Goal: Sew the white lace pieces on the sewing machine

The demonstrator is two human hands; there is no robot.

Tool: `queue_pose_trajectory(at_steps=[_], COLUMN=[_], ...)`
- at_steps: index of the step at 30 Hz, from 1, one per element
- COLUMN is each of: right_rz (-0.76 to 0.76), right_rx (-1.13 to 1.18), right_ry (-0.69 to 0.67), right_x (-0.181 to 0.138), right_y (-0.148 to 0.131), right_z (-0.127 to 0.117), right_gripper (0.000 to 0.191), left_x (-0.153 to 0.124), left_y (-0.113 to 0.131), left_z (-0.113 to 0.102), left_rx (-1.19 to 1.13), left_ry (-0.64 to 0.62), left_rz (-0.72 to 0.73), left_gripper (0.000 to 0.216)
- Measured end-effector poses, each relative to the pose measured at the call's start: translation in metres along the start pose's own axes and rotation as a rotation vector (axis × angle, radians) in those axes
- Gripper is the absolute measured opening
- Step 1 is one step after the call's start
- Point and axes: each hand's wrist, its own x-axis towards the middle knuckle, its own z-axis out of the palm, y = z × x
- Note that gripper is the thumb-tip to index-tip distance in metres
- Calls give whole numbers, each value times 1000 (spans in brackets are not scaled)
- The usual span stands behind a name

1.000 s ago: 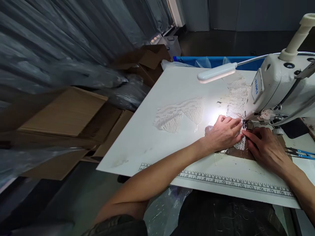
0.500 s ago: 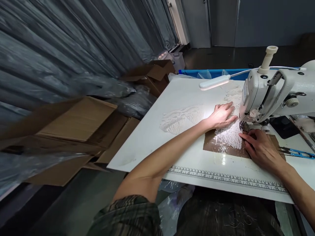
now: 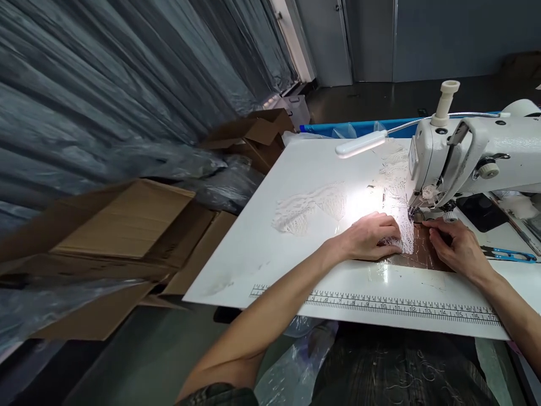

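Observation:
My left hand (image 3: 372, 235) lies flat, fingers stretched out, on a piece of white lace (image 3: 403, 237) that runs under the needle of a white sewing machine (image 3: 465, 158). To the right of the presser foot, my right hand (image 3: 459, 248) presses its fingers together on the lace edge, over a brown patch (image 3: 422, 256) on the table. A second lace piece (image 3: 306, 208) lies loose to the left. More lace (image 3: 393, 169) trails behind the needle.
A white table (image 3: 296, 265) carries a printed ruler (image 3: 380, 304) along its front edge. A white gooseneck lamp (image 3: 361, 144) shines on the work. Blue thread snips (image 3: 507, 255) lie at the right. Cardboard boxes (image 3: 122, 231) and plastic sheeting stand at the left.
My left hand has slid back from beside the needle towards me along the lace. My right hand has moved up closer to the presser foot. The view has shifted slightly.

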Motion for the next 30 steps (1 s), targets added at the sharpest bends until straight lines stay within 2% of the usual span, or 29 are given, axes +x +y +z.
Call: queue_pose_trajectory(at_steps=[6, 12, 15, 18, 20, 24, 26, 30], right_rz=[-16, -250, -238, -232, -251, -265, -329, -449], right_rx=[8, 76, 68, 105, 110, -88, -172, -194], right_ry=[-7, -200, -186, -168, -151, -115, -134, -165], right_x=[-1, -3, -2, 0, 1, 0, -1, -4], right_y=[0, -11, -16, -18, -16, -8, -5, -4], right_z=[-2, -6, -1, 1, 0, -2, -1, 1], right_gripper=[32, 35, 23, 21, 22, 31, 36, 36], left_x=[0, -1, 1, 3, 3, 4, 4, 5], left_y=[3, 5, 7, 10, 11, 11, 10, 10], left_z=[5, 11, 13, 13, 13, 15, 15, 15], left_rx=[49, 35, 43, 78, 100, 2, -46, -80], left_ry=[30, 222, 326, 341, 350, 469, 516, 476], left_rz=[-46, -28, 2, 89, 110, 38, 7, 33], left_gripper=[26, 29, 30, 35, 27, 20, 20, 20])
